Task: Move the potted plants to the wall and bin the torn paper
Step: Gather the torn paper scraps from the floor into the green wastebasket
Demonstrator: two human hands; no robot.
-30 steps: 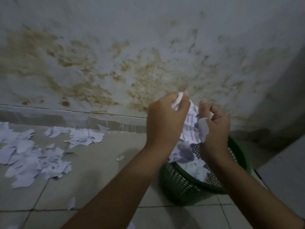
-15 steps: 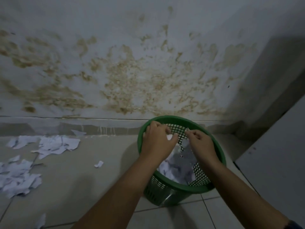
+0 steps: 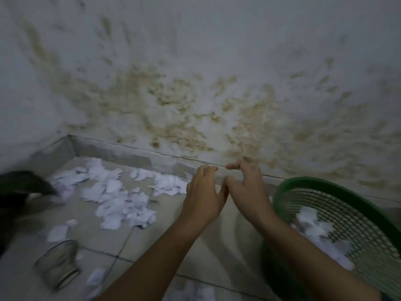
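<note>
Both hands out over the tiled floor (image 3: pixel 208 242), side by side and touching at the thumbs. Left hand (image 3: pixel 204 195) empty, fingers loosely bent and spread, gripping nothing. Right hand (image 3: pixel 247 192) likewise empty, fingers relaxed and curved, aimed at the stained wall (image 3: pixel 195 72). Green mesh bin (image 3: pixel 338 233) at near right, tipped so the mouth faces left toward the arms, torn scraps (image 3: pixel 312 222) lying inside against the mesh. Loose torn paper (image 3: pixel 121 198) heaped left of the hands, the spread running along the foot of the wall toward the far-left corner. More bits near the bottom edge. Metal mesh cup (image 3: pixel 57 265) at near left, leaning. Dark green leaves (image 3: pixel 23 184) at the left edge, too blurred to tell more.
</note>
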